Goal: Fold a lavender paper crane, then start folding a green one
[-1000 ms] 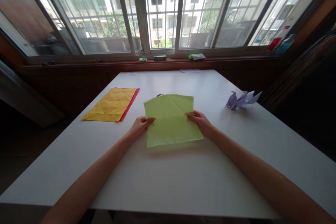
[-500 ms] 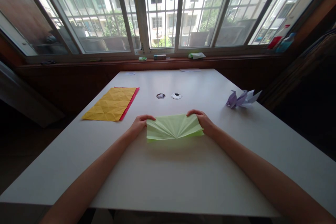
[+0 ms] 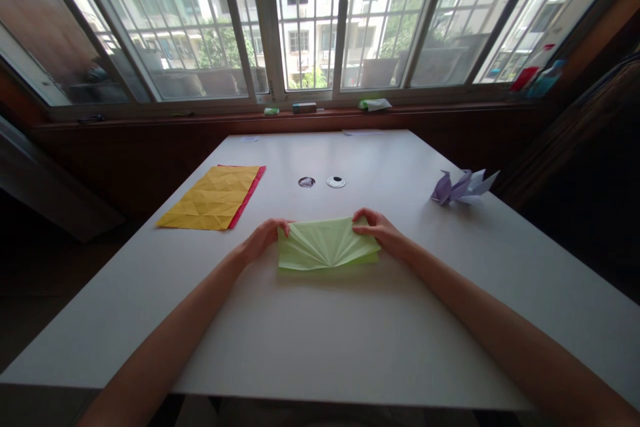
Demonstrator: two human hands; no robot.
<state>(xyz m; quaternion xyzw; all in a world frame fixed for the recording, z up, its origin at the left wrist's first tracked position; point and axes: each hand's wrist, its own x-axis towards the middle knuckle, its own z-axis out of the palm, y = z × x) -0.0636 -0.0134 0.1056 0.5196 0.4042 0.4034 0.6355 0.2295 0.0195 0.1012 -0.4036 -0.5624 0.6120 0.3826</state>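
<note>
Between my hands is a sheet of light green paper [image 3: 327, 245], folded over with its fold along the top and creases fanning out from the middle of its lower edge. My left hand [image 3: 267, 235] is closed on the paper's upper left corner, thumb in front. At the upper right corner, my right hand [image 3: 380, 230] pinches the paper, with its thumb on the front face and bent fingers at the top edge. The paper's lower edges hang slightly apart, just over the white table.
Creased yellow paper [image 3: 213, 197] lies over a red sheet [image 3: 249, 197] on the left of the white table [image 3: 320, 340]. A folded purple paper figure [image 3: 457, 188] stands on the right. Two round holes, a left one [image 3: 307, 182] and a right one [image 3: 335, 182], sit beyond my hands.
The paper's right side has shifted a little left and its face has turned slightly. My right thumb has come round onto the front of the paper. My left hand has barely moved.
</note>
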